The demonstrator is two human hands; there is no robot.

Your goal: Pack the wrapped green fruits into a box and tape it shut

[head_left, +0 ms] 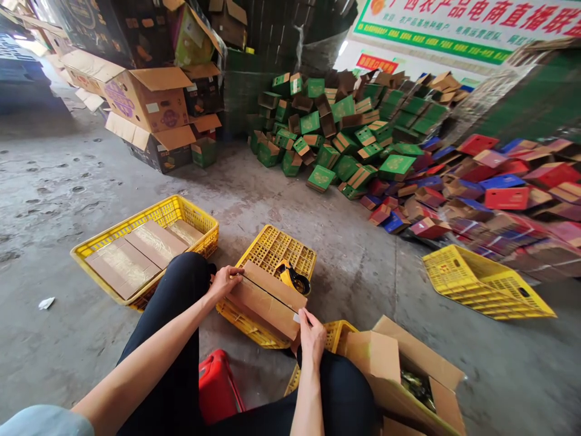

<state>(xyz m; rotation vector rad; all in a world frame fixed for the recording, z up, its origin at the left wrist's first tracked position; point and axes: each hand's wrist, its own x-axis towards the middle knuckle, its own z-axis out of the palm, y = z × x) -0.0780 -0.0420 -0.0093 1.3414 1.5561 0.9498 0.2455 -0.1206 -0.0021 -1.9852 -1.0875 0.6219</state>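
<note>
A brown cardboard box (pixel 267 307) lies between my knees on an upturned yellow plastic crate (pixel 276 242). Its two top flaps nearly meet, with a dark narrow gap between them. My left hand (pixel 223 283) grips the box's left end, fingers bent over the edge. At the right end my right hand (pixel 312 336) pinches the box near its corner, beside a small white patch (pixel 296 317). Just behind the box, a yellow and black tape dispenser (pixel 293 278) rests on the crate. The fingers' undersides are hidden.
To the left, a yellow crate (pixel 97 247) holds several taped boxes (pixel 154 242). An open carton (pixel 376 357) stands by my right knee, a red object (pixel 218 387) between my legs. Another yellow crate (pixel 476 290) lies right. Heaped green boxes (pixel 347 166) and red boxes (pixel 506 198) fill the back.
</note>
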